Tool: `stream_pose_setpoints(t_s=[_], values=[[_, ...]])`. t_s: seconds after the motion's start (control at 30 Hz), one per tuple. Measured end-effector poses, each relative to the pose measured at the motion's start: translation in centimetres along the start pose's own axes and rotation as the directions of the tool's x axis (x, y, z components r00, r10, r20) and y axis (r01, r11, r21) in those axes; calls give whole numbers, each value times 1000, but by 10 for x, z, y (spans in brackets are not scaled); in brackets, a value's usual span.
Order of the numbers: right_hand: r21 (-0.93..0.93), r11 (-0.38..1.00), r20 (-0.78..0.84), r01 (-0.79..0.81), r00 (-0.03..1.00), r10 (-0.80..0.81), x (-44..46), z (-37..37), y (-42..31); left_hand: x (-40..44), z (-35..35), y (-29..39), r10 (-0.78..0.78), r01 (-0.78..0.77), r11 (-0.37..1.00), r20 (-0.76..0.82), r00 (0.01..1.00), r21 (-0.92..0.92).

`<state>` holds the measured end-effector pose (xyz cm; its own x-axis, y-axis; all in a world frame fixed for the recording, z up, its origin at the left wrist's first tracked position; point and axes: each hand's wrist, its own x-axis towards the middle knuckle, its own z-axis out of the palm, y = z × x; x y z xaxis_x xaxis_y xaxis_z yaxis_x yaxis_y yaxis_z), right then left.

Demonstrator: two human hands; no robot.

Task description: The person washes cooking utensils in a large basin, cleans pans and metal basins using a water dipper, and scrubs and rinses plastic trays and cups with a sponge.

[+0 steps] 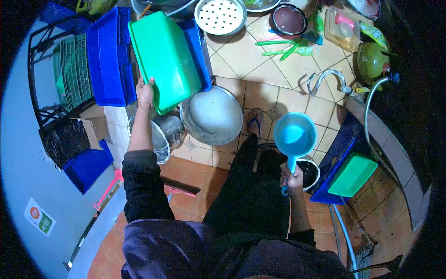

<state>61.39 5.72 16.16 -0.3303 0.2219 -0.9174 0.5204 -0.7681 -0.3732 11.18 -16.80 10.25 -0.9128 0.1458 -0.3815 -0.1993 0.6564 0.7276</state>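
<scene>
My left hand is closed on the near left rim of a green plastic tub, which is tilted on its side with its base facing right. Behind the tub a blue crate partly shows. My right hand is wrapped round the handle of a blue water dipper, its bowl upward and pointing away from me. Whether the dipper holds water I cannot tell for sure. Below the tub rests a large round metal basin.
Blue crates stand at the left beside a black rack. At the far side are a perforated steamer pan, green utensils and a dark bowl. On the right, a hose runs past a blue tub containing a green basket.
</scene>
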Motion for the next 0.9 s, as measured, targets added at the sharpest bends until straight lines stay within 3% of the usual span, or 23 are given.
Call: stream_pose_setpoints(t_s=[0.1,0.17,0.23,0.3,0.37,0.47,0.57,0.63,0.7,0.77,0.83,0.9], values=[[48,999,24,-22,999,21,-5,1,-13,0,-6,0,4,-4,994,0,1000,-109],[72,997,15,-31,999,30,-7,-3,-13,-10,-11,7,-22,22,1000,-9,1000,20],[102,995,-14,-18,1000,20,-8,-9,-13,-21,-20,6,14,-13,996,13,1000,-85],[83,997,6,11,1000,-12,-13,-14,-14,-18,-37,-20,-156,154,965,9,988,-212],[114,993,-24,11,1000,-8,-17,-18,-16,-34,-51,-25,-197,216,890,89,976,-401],[109,994,-25,2,1000,1,-21,-27,-17,-62,-65,-8,-196,261,847,184,963,-463],[125,992,-68,32,997,-24,-24,-34,-17,-73,-80,8,-250,279,835,125,960,-474],[143,989,-33,27,999,-22,-28,-43,-13,-89,-78,54,-105,119,927,60,993,-357],[154,988,-56,20,998,-11,-34,-43,-15,-100,-69,108,-32,59,938,84,996,-342],[167,986,-87,13,996,2,-38,-46,-13,-99,-59,144,124,-105,987,162,979,-123],[222,975,-79,13,997,4,-40,-51,-5,-115,-28,194,171,-164,985,177,969,-55],[240,971,-90,8,996,14,-41,-56,4,-136,9,243,155,-212,960,288,945,181]])
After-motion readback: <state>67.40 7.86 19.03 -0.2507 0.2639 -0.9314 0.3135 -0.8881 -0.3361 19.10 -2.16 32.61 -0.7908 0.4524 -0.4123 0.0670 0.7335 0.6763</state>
